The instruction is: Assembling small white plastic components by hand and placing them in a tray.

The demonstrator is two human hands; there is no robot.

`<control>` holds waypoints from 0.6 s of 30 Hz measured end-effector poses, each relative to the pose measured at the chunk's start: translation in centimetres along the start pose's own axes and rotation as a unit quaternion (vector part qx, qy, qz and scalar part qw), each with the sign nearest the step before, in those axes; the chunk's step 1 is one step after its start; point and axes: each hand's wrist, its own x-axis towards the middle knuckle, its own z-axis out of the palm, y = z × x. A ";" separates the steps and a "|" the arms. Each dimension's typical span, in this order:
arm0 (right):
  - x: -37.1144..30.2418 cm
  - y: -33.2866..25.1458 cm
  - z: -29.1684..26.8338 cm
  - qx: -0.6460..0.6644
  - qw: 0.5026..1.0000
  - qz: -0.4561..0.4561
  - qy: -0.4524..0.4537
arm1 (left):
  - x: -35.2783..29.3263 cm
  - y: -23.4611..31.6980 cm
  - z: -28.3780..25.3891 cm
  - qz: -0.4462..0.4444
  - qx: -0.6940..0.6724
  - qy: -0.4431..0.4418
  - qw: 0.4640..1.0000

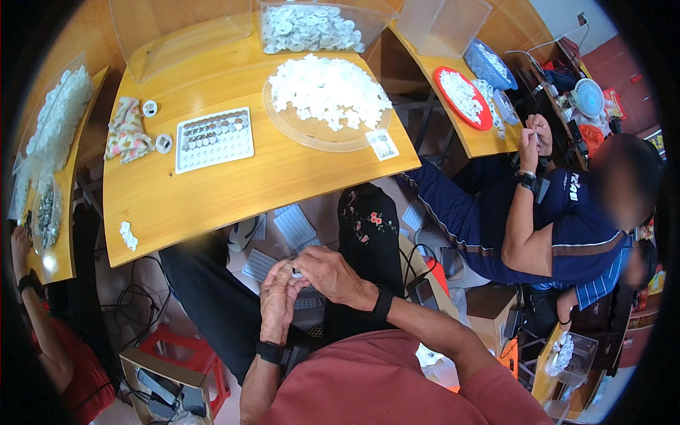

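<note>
Above my lap, my left hand [278,301] and my right hand [331,275] meet at the fingertips. Between them they pinch a small white-and-dark piece [296,273], mostly covered by the fingers. On the wooden table [234,202] ahead lies a white tray [214,155] with rows of small round pieces in its wells; the nearer rows look bare. A round tan tray [287,126] to its right bears a heap of small white parts [322,92]. Left of the white tray are two white round pieces [163,144] and a patterned cloth [128,131].
A clear bin [312,39] of white parts stands at the table's back. A co-worker [559,212] sits at the right, near a red plate [485,117]. Another person's arm [53,336] shows at far left. Below are cables, a red stool [188,354] and a cardboard box [131,382].
</note>
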 end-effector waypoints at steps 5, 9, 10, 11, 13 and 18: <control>-0.6 0.5 0.1 -0.048 0.998 -0.032 -0.002 | 0.1 -0.3 -0.4 -0.015 -0.014 -0.003 1.000; -0.6 0.1 0.4 -0.067 0.995 -0.071 0.025 | 0.2 -0.4 -0.4 -0.003 -0.040 -0.002 0.999; -0.6 0.2 0.5 -0.067 0.995 -0.071 0.025 | 0.2 -0.4 -0.4 0.004 -0.045 0.004 0.999; -0.6 0.3 0.6 -0.075 0.994 -0.078 0.031 | 0.2 -0.4 -0.4 0.004 -0.045 0.004 0.999; -0.7 0.5 0.8 -0.084 0.992 -0.084 0.038 | 0.1 -0.4 -0.4 0.009 -0.037 0.008 0.999; -0.8 0.1 0.2 -0.078 0.994 -0.075 0.013 | -0.1 -0.2 -0.1 0.013 -0.034 -0.001 0.999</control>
